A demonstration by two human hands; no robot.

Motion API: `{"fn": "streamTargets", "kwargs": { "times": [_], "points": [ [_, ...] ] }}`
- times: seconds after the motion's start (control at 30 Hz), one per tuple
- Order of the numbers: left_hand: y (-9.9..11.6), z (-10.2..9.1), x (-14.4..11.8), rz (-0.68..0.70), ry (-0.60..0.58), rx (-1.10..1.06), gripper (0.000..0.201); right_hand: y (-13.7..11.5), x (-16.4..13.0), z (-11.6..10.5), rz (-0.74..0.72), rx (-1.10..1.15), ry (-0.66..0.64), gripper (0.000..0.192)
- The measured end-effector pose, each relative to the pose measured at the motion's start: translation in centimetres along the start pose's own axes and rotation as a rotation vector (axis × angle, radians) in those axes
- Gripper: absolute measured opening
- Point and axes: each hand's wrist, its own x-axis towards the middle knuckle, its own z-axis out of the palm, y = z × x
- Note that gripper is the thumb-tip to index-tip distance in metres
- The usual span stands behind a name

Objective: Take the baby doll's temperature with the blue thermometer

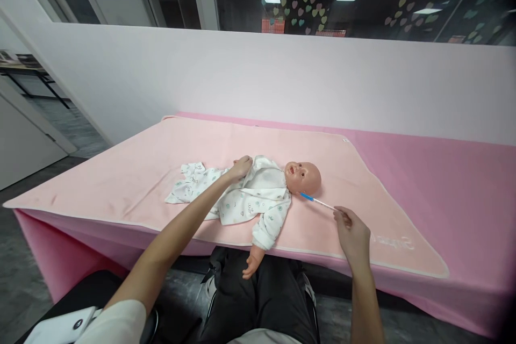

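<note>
2 hands in play: the right hand, fingertips nearly together, pinches 1 blue-and-white stick, blue end leftward beside the head of 1 baby doll. Left hand curls on its printed white clothes; grip, can't tell. Beneath both, 1 peach mat.

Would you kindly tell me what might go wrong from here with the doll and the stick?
The right hand holds the thin stick by one end, so its blue end, close to the doll's head, might wobble or poke it.

The doll has its near forearm hanging past the front edge of the blanket, above the person's legs; a bump there could perhaps shift the doll.
</note>
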Motion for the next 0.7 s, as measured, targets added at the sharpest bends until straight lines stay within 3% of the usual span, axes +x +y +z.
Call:
{"fn": "streamTargets", "kwargs": {
  "times": [0.13,0.27,0.47,0.57,0.7],
  "points": [
    [0.0,-1.7,2.3,0.071,0.001,0.152,0.023,-6.7,1.3,1.6,-0.262,0.0,-0.049,0.03],
    [1.4,-3.1,2.6,0.198,-0.015,0.314,0.02,-11.3,4.0,6.1,-0.401,-0.232,-0.125,0.027],
    [4.1,-3.3,0.7,0.346,-0.009,0.506,0.027,-13.8,7.8,12.4,-0.374,-0.532,-0.216,0.031],
    [4.7,-3.0,-0.6,0.401,-0.021,0.608,0.03,-14.5,8.6,14.4,-0.364,-0.55,-0.265,0.028],
    [4.7,-3.1,-2.0,0.376,-0.056,0.638,0.03,-14.5,8.8,16.3,-0.439,-0.557,-0.273,0.03]
  ]
}}
